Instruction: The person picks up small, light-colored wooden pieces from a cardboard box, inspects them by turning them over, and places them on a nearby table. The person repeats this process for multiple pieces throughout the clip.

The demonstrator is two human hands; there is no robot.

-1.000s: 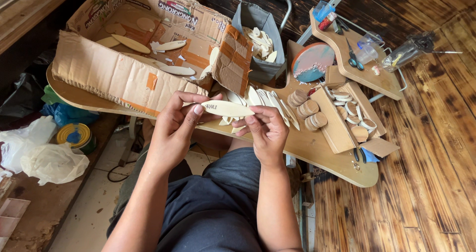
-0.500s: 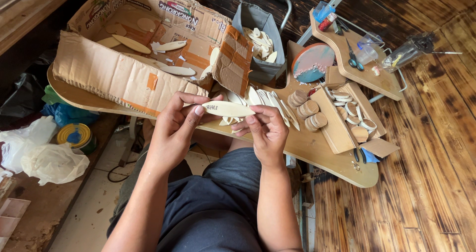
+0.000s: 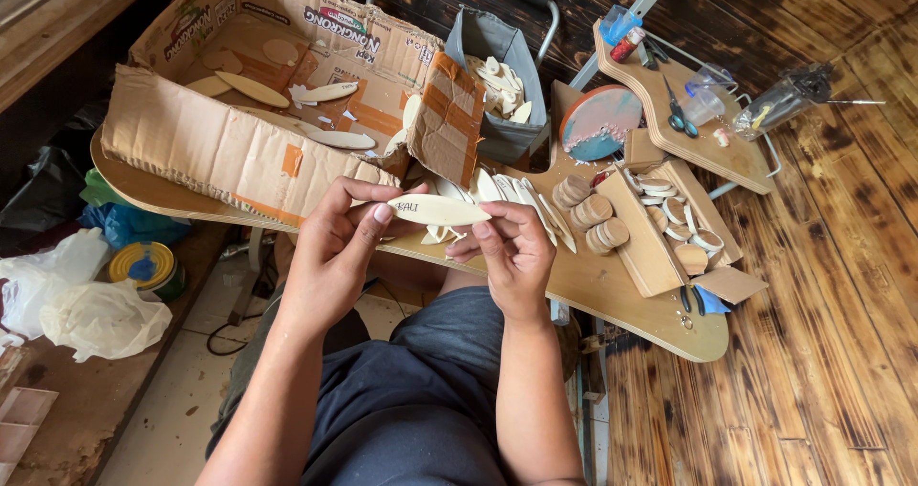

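Both my hands hold one small pale wooden surfboard-shaped piece point(image 3: 438, 210) level over the near edge of a wooden board table point(image 3: 612, 295). My left hand point(image 3: 335, 247) pinches its left end, where a short dark word is written. My right hand point(image 3: 512, 252) grips its right end with thumb and fingers. Just behind the piece, a fan of similar pale wooden pieces point(image 3: 512, 192) lies on the table.
A torn cardboard box point(image 3: 220, 147) with more wooden shapes sits at the left. A grey bin point(image 3: 497, 75) of cut-outs, a round painted disc point(image 3: 600, 120), wooden rounds point(image 3: 593, 209), a tray of rings point(image 3: 681, 220), scissors point(image 3: 679, 113), plastic bags point(image 3: 100, 314) and a tin point(image 3: 148, 261) surround me.
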